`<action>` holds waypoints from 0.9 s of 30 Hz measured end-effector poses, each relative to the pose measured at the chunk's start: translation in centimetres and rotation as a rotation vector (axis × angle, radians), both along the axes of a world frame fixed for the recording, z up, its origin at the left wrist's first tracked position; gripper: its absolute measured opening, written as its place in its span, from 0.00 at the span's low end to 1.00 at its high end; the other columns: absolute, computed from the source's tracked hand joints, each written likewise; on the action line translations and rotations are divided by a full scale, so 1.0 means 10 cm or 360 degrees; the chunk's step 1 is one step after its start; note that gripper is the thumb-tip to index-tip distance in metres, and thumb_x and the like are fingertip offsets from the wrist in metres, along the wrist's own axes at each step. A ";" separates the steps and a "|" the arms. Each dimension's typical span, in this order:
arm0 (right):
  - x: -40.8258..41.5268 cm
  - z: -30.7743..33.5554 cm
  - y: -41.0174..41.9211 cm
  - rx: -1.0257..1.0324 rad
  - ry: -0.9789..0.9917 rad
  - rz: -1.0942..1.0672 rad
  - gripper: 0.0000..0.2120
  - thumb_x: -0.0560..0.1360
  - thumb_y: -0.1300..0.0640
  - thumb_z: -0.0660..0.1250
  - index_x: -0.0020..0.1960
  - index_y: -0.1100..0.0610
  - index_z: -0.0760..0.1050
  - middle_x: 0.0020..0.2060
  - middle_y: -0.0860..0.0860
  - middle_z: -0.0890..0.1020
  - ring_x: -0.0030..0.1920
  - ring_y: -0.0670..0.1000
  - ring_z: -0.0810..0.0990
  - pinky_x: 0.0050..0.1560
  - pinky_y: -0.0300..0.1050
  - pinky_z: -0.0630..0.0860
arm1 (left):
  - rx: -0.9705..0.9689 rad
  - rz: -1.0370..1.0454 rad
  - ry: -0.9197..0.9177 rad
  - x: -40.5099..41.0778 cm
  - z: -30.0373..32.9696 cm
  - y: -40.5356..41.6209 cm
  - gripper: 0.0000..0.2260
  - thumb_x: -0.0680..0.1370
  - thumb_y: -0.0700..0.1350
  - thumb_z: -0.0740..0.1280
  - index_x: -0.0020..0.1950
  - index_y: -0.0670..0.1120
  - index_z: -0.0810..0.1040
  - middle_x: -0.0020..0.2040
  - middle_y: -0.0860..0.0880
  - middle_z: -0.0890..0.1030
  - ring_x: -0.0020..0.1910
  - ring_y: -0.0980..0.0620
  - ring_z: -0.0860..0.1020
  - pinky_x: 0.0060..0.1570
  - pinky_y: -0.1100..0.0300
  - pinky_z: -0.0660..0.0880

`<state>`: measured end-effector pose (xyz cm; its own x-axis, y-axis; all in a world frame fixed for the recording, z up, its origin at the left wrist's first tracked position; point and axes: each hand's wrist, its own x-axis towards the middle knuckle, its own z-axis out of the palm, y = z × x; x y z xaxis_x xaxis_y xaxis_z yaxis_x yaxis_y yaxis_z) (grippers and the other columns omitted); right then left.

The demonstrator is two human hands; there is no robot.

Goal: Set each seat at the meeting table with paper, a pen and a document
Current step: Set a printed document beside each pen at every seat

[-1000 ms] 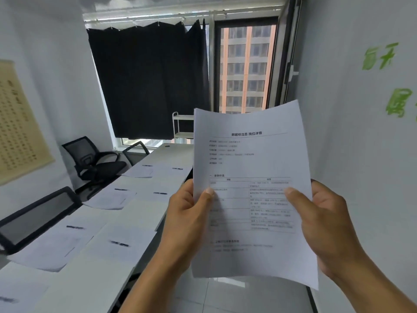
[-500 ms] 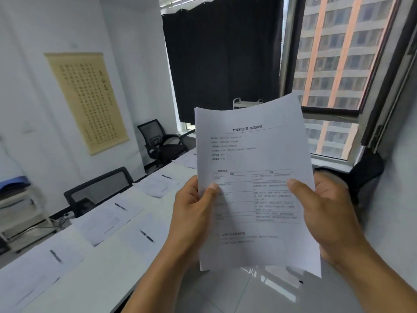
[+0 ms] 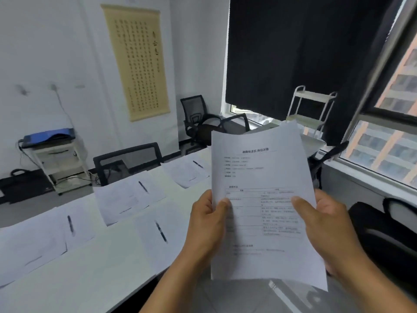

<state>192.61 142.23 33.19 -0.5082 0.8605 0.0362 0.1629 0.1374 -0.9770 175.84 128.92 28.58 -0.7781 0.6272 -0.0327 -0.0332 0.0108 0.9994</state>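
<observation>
Left hand (image 3: 208, 224) and right hand (image 3: 327, 224) pinch white printed paper document stack (image 3: 264, 199) mid-air, right of long white table (image 3: 94, 276). Risk: loose thumb grips, sheets slipping or peeling off together.

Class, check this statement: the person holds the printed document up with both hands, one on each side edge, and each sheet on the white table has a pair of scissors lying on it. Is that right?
Not quite. In the head view the sheets on the white table carry pens, not scissors. The rest stands: the left hand and right hand hold the printed document by its side edges.
</observation>
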 end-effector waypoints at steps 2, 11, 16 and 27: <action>-0.24 -0.08 0.16 -0.0003 -0.0059 0.0038 0.07 0.85 0.53 0.67 0.51 0.47 0.84 0.46 0.46 0.90 0.46 0.52 0.91 0.49 0.59 0.86 | -0.0019 0.0025 -0.0047 -0.17 -0.10 0.12 0.08 0.89 0.46 0.63 0.61 0.50 0.82 0.52 0.59 0.90 0.50 0.58 0.88 0.41 0.67 0.82; -1.37 -0.50 0.76 -0.0043 -0.0230 0.0346 0.08 0.85 0.52 0.66 0.53 0.48 0.85 0.49 0.44 0.90 0.49 0.51 0.90 0.52 0.60 0.87 | -0.0176 0.0351 -0.0143 -0.98 -0.42 0.35 0.08 0.88 0.48 0.64 0.60 0.51 0.83 0.52 0.58 0.90 0.50 0.57 0.89 0.43 0.63 0.83; -2.09 -0.92 1.25 -0.0012 -0.0350 0.0568 0.09 0.85 0.54 0.65 0.51 0.51 0.83 0.45 0.41 0.89 0.46 0.48 0.89 0.49 0.55 0.87 | -0.0320 0.0592 -0.0185 -1.41 -0.75 0.64 0.08 0.88 0.48 0.64 0.60 0.52 0.83 0.52 0.59 0.90 0.50 0.58 0.88 0.44 0.63 0.83; -3.06 -2.18 1.84 -0.0107 -0.0845 0.1103 0.11 0.86 0.50 0.62 0.51 0.48 0.82 0.44 0.36 0.87 0.48 0.45 0.87 0.57 0.54 0.84 | -0.0630 0.0974 -0.0530 -1.79 -1.66 0.99 0.08 0.86 0.43 0.67 0.61 0.49 0.85 0.54 0.54 0.90 0.52 0.52 0.89 0.59 0.49 0.86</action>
<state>162.04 160.60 11.44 -0.8530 0.3433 -0.3930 0.4995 0.3190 -0.8055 157.90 138.85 11.96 -0.8907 -0.0146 -0.4544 -0.4437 0.2462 0.8617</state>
